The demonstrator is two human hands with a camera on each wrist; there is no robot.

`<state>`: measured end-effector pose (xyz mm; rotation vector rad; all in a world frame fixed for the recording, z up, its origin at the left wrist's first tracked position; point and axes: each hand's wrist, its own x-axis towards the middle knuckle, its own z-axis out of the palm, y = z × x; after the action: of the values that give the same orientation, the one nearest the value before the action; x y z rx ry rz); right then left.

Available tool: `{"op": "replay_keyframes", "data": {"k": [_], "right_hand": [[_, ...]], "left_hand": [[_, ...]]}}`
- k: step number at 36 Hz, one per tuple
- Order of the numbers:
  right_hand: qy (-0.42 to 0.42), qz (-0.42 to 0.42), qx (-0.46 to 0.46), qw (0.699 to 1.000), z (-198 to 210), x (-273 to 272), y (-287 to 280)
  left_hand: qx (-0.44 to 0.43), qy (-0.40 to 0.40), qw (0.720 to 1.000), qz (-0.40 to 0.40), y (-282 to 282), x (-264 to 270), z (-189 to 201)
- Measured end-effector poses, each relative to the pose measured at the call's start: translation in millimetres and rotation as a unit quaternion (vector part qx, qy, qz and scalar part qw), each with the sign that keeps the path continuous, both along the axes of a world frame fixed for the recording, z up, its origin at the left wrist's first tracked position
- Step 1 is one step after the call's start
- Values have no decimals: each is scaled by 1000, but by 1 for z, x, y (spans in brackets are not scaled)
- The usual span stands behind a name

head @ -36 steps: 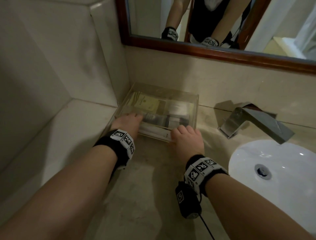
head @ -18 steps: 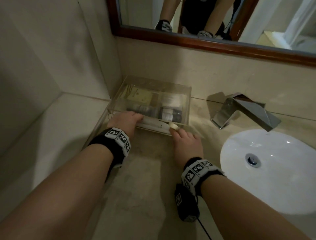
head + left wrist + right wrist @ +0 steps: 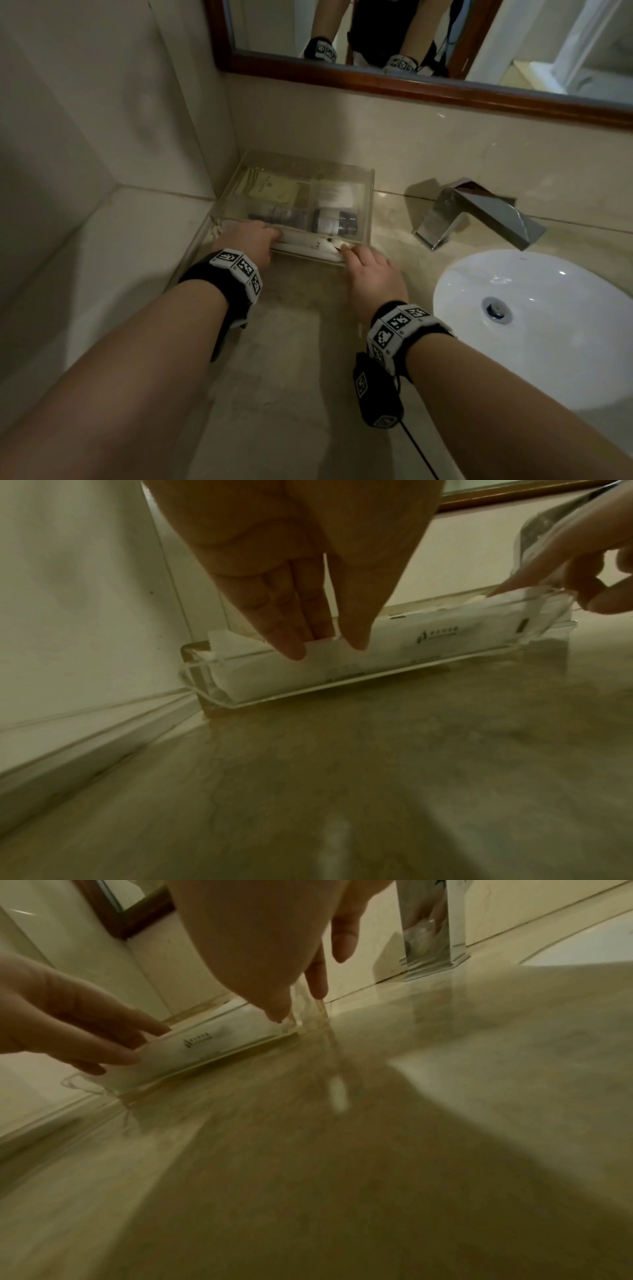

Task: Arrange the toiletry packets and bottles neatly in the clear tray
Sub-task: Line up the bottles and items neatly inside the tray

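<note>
A clear tray [image 3: 370, 205] sits in the counter's back-left corner. It holds beige packets [image 3: 270, 190], a white packet [image 3: 334, 195] and two dark bottles [image 3: 274, 216] lying on their sides. In the tray's front section [image 3: 342, 685] lies a long white packet [image 3: 394, 647]. My left hand [image 3: 325, 647] presses straight fingers onto the left part of that packet. My right hand [image 3: 346, 251] is at the tray's front right corner. Its index finger [image 3: 548, 569] touches the packet's right end [image 3: 205, 1047]. Neither hand grips anything.
A chrome faucet [image 3: 479, 212] and a white basin [image 3: 534, 325] lie to the right of the tray. Tiled walls close off the left and back, and a wood-framed mirror [image 3: 411, 82] hangs above. Bare beige counter [image 3: 291, 342] stretches in front of the tray.
My right hand has drawn back from over the tray's front to its front right corner, one fingertip still on the long packet. My left hand stays at the front left.
</note>
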<state>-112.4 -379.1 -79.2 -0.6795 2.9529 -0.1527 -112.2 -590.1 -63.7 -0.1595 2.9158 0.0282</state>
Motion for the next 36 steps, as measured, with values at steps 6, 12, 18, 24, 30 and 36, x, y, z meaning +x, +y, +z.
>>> {"op": "replay_keyframes", "data": {"k": [6, 12, 18, 24, 30, 36], "right_hand": [[-40, 2, 32, 999, 3, 2, -3], [-56, -13, 72, 996, 8, -8, -11], [-41, -43, 52, 997, 9, 1, -16], [-15, -49, -8, 999, 17, -11, -11], [-46, -29, 3, 999, 21, -29, -13], [-44, -32, 25, 998, 27, -39, -16]], "left_hand": [[-5, -7, 1000, -5, -1, 1, -3], [-6, -8, 1000, -5, 0, 0, -7], [11, -30, 999, -1, -2, 2, -4], [-5, -4, 1000, 19, -2, -1, -1], [-56, 23, 998, 3, -1, -9, 3], [-98, 66, 993, 1, -6, -20, 9]]}}
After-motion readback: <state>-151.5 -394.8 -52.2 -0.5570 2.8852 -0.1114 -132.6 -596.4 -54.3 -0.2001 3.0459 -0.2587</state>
